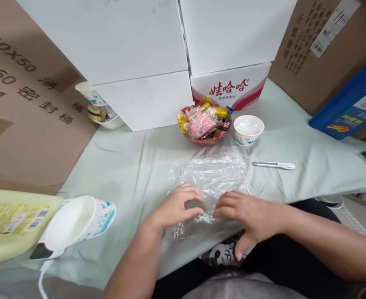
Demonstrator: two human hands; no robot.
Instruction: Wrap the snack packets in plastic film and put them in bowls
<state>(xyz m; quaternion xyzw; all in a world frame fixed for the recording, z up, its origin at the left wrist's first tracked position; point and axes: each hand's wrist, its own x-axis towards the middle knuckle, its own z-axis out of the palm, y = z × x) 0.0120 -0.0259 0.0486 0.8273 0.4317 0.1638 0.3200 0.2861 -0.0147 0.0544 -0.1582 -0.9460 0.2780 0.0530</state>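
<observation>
A sheet of clear plastic wrap (212,172) lies spread on the pale green tablecloth (127,166) near the front edge. My left hand (176,207) and my right hand (245,216) both pinch its near edge, folding it around a small dark object (193,203) that shows between my fingers. Behind the wrap stands a red bowl of wrapped sweets (206,122), with a white paper cup (248,129) right of it.
A white utility knife (274,165) lies right of the wrap. A stack of paper cups (77,222) lies on its side at the left beside a yellow jug (8,222). White and brown cartons (139,58) wall the back. A blue container (351,104) leans at the right.
</observation>
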